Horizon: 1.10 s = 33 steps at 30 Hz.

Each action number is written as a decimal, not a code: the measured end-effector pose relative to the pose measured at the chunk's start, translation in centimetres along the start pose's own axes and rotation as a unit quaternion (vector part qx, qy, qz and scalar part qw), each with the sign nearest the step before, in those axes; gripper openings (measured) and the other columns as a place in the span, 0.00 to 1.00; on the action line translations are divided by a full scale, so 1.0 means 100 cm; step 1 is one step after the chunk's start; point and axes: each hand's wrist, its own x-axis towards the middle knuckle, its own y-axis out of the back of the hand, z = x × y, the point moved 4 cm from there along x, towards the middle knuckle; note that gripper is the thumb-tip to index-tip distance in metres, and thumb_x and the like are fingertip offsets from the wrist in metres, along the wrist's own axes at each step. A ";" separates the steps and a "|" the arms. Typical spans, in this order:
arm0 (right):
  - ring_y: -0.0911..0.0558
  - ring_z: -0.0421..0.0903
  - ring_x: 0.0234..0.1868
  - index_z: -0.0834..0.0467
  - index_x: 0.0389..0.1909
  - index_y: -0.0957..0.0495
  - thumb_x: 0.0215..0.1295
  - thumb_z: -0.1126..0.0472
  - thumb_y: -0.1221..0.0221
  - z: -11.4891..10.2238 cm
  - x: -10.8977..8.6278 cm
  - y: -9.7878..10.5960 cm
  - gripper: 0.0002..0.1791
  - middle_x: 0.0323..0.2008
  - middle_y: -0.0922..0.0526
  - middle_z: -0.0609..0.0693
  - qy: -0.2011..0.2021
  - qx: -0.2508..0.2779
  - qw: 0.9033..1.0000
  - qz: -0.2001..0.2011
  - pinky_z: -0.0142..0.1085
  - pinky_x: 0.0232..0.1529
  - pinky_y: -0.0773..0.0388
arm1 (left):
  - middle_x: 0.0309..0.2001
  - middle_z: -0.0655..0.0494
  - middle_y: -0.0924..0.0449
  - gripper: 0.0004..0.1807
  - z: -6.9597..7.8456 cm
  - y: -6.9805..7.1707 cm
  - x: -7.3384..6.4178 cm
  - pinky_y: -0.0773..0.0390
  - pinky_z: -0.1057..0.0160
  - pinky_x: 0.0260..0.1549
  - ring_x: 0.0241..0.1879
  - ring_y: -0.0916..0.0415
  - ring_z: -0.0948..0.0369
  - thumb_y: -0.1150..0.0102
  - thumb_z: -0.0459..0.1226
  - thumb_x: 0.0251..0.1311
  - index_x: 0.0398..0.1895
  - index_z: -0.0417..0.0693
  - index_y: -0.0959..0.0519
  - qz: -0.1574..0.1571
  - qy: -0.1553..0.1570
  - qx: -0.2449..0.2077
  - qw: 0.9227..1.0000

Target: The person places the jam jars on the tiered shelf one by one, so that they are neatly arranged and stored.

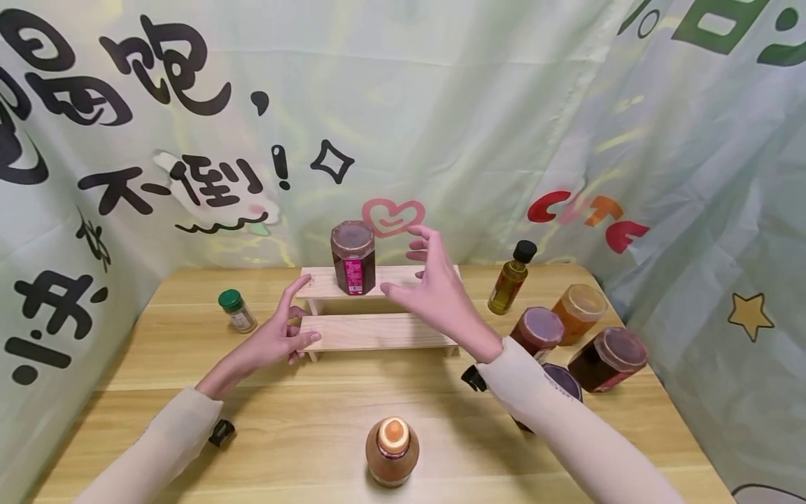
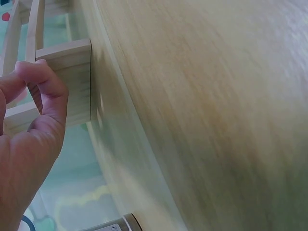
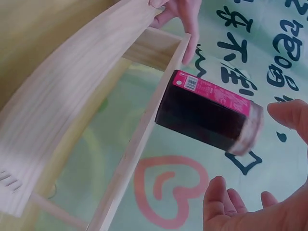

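Note:
A two-step wooden rack stands towards the back of the table. My left hand grips its left end, thumb on the lower step and index finger reaching up to the upper one; in the left wrist view the fingers curl round the wood. On the upper step, left of centre, a dark-filled jar with a pink label stands upright. My right hand is just right of it, fingers spread and bent, holding nothing. In the right wrist view a gap shows between the jar and the thumb.
A green-capped spice bottle stands left of the rack. To the right are an oil bottle, an amber jar and several dark jars, one partly hidden by the right sleeve. A brown sauce bottle stands at the front. Printed curtains surround the table.

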 end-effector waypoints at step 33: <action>0.20 0.46 0.64 0.56 0.76 0.35 0.68 0.59 0.23 0.031 -0.119 0.117 0.42 0.68 0.26 0.47 -0.043 -0.056 0.995 0.068 0.29 0.58 0.21 | 0.53 0.30 0.31 0.61 -0.001 -0.001 0.001 0.16 0.55 0.18 0.26 0.20 0.48 0.34 0.28 0.75 0.88 0.82 0.65 -0.003 0.001 -0.009 1.000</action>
